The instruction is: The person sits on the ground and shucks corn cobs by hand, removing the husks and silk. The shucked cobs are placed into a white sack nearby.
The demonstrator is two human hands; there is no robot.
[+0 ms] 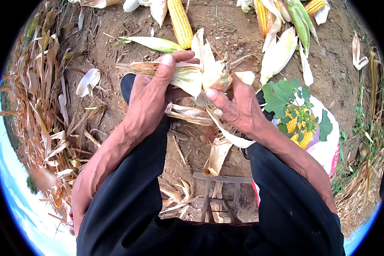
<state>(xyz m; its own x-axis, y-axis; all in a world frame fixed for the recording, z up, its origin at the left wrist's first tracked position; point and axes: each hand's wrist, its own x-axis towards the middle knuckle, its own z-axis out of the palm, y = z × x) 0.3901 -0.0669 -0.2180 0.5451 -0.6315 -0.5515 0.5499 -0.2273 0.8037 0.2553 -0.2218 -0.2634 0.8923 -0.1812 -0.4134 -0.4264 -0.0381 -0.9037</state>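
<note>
An ear of corn (pixel 218 76) is held in front of me between both hands, its pale rounded butt end turned up and dry husk leaves (pixel 188 78) spread about it. My left hand (pixel 148 94) grips the leaves on the left side, thumb on top and fingers behind. The butt end is pinched by my right hand (pixel 244 104), thumb at its lower edge. A long strip of husk (pixel 230 134) hangs down by my right wrist. Any kernels on this ear are hidden by husk and fingers.
Beyond my hands lie a bare yellow corn cob (pixel 181 25) and a husked-over ear (pixel 153 43). More ears (pixel 280 57) are piled far right. A white sack (pixel 326 128) with corn and a leafy plant stands by my right leg. Dry stalks (pixel 44 96) line the left; a wooden stool (pixel 222 179) is below.
</note>
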